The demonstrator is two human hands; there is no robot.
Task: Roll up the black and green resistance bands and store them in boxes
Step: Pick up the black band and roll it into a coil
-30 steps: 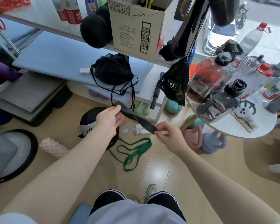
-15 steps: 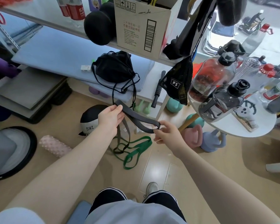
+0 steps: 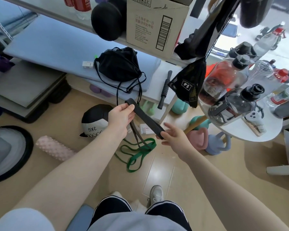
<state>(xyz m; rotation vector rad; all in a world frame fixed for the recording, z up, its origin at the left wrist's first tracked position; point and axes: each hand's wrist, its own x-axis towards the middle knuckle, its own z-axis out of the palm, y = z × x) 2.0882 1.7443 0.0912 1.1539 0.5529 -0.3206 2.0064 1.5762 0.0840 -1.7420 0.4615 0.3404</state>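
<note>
The left hand (image 3: 121,116) pinches one folded end of the black band (image 3: 144,118) while the right hand (image 3: 173,136) nips the other, holding a flat stretch taut, likely to start a tidy roll. Its slack hangs toward the green band (image 3: 137,153) (on the floor, untouched), and a cardboard box (image 3: 154,25) stands on the shelf above.

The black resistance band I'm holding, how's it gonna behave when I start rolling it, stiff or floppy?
Probably floppy: the black resistance band runs flat only between the left hand and right hand, while its loose loops droop toward the floor. It likely folds easily, since it doubles over at the left hand's grip. A roll may spring open unless pinched.
</note>
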